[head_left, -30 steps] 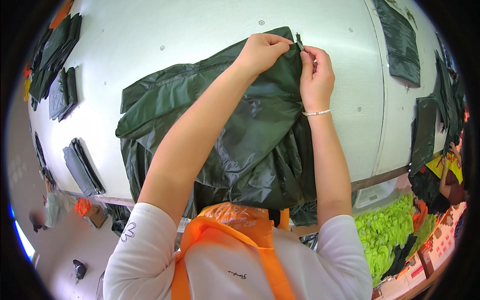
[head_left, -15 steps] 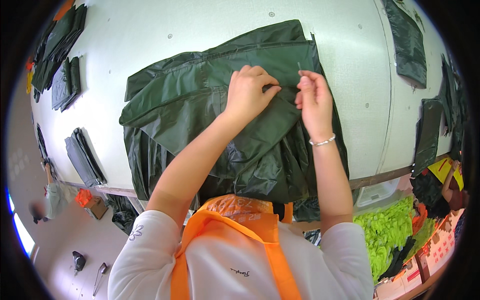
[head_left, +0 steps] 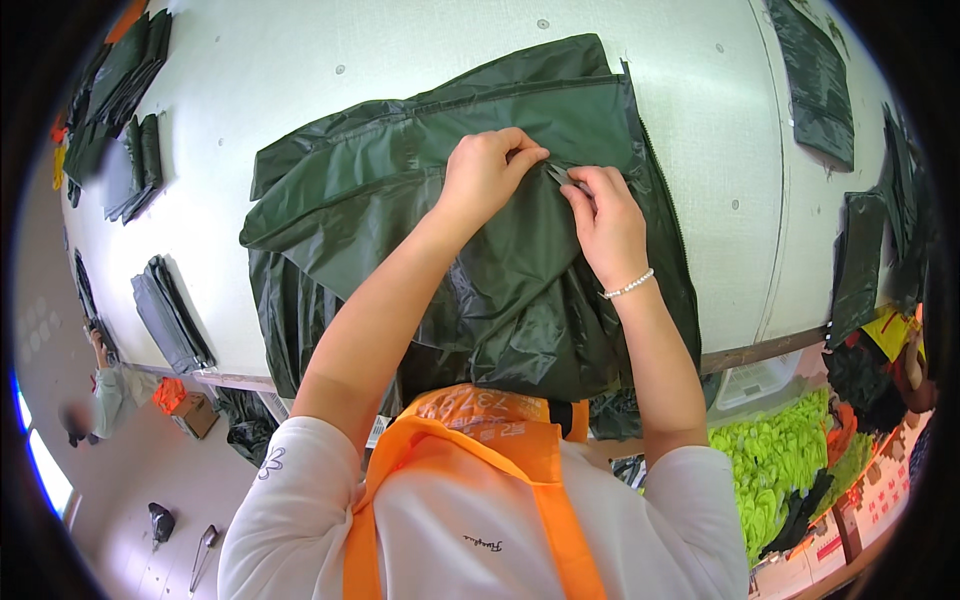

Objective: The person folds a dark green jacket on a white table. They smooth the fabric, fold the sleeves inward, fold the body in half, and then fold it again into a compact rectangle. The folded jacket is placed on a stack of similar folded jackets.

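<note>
The right hand (head_left: 612,225) has come down and leftward since half a second ago, bringing a small pointed silver metal tool (head_left: 557,174) close to the left hand (head_left: 485,178), which has slid slightly left; the glossy dark green, thin-coated fabric garment (head_left: 520,240) has barely shifted. It lies spread beneath both hands on the broad white tabletop (head_left: 450,60). The left thumb and forefinger are pinched together on its seam. The right fingers are closed around the tool, its points aimed left at that pinch. A dark toothed zip edge (head_left: 668,190) runs down the garment to the right of the grip.

From where I stand, the step looks like trimming along the seam; the next move seems to call for a steady pinch and points kept off the cloth. The right fingers hide most of the tool, so I can't tell whether its blades are parted. Nor can I make out any loose thread. The garment's near edge disappears below the forearms.
</note>
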Action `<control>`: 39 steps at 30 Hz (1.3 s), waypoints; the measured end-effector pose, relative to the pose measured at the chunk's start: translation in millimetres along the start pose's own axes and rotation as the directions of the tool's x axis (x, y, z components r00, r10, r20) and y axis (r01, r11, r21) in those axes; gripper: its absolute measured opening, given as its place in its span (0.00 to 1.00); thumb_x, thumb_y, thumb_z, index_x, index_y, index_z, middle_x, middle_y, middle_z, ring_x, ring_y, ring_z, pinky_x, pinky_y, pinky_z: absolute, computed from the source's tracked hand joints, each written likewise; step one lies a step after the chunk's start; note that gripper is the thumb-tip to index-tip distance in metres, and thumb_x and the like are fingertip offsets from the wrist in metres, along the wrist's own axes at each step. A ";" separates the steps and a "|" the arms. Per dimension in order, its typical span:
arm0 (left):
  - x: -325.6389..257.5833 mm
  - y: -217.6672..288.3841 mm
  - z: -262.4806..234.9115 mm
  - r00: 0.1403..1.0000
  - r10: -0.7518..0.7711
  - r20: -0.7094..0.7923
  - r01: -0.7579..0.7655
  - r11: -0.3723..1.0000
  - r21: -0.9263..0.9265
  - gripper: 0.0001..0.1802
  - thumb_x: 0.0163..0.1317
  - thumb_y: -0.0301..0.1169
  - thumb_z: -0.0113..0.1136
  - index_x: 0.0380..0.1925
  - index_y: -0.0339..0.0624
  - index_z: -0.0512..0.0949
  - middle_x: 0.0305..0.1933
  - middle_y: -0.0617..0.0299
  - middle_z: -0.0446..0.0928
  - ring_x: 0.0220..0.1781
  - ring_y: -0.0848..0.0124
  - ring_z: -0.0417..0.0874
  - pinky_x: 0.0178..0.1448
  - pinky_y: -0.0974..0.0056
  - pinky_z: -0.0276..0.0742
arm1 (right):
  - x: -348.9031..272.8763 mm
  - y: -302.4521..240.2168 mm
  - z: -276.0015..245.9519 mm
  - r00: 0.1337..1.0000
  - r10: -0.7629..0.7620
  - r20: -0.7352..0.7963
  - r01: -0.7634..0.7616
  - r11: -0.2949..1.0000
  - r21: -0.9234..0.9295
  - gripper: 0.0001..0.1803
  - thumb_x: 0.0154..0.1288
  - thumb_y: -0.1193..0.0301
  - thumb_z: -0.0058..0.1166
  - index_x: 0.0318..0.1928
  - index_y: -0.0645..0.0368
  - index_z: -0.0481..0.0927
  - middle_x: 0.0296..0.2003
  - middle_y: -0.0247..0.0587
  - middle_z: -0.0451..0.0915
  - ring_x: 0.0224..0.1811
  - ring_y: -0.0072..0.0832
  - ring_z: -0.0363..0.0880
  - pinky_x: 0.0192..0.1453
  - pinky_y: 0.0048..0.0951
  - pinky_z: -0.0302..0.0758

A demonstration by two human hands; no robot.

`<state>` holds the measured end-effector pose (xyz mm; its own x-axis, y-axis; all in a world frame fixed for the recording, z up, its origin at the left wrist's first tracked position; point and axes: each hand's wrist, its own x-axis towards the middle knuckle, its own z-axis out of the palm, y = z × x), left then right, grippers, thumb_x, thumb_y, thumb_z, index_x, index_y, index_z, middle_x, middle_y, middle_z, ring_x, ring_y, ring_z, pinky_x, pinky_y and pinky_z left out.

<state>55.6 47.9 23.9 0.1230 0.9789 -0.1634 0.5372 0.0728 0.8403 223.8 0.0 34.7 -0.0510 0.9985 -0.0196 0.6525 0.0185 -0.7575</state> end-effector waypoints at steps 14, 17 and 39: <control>-34.1 18.8 -35.2 0.976 0.198 -0.092 -0.183 0.972 0.146 0.08 0.53 0.33 0.64 0.23 0.41 0.78 0.26 0.59 0.77 0.30 0.61 0.76 0.34 0.61 0.72 | 14.8 -7.4 -11.2 0.999 -0.018 0.051 0.018 1.000 0.005 0.06 0.60 0.70 0.57 0.36 0.56 0.77 0.34 0.41 0.76 0.32 0.40 0.78 0.35 0.32 0.74; -121.1 18.8 -89.9 0.966 0.240 0.100 -0.255 0.947 0.193 0.08 0.48 0.28 0.67 0.20 0.42 0.76 0.25 0.59 0.76 0.29 0.61 0.76 0.34 0.60 0.72 | 11.0 4.0 -19.9 0.998 0.023 0.054 -0.030 0.992 0.123 0.09 0.61 0.72 0.56 0.40 0.62 0.77 0.35 0.43 0.77 0.35 0.33 0.79 0.40 0.29 0.75; -100.4 -119.7 -220.8 0.648 -0.747 -0.149 0.066 0.250 -0.966 0.17 0.62 0.34 0.57 0.45 0.31 0.75 0.46 0.53 0.77 0.46 0.64 0.78 0.54 0.63 0.73 | -16.9 64.0 -81.5 0.972 0.160 -0.173 -0.194 0.959 -0.205 0.14 0.67 0.64 0.52 0.46 0.60 0.77 0.31 0.34 0.76 0.28 0.21 0.68 0.35 0.24 0.69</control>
<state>-205.3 -16.8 53.9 -0.4460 0.6083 -0.6565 -0.6637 0.2674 0.6986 328.0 -11.6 39.7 0.1856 0.9822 -0.0272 0.7908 -0.1658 -0.5892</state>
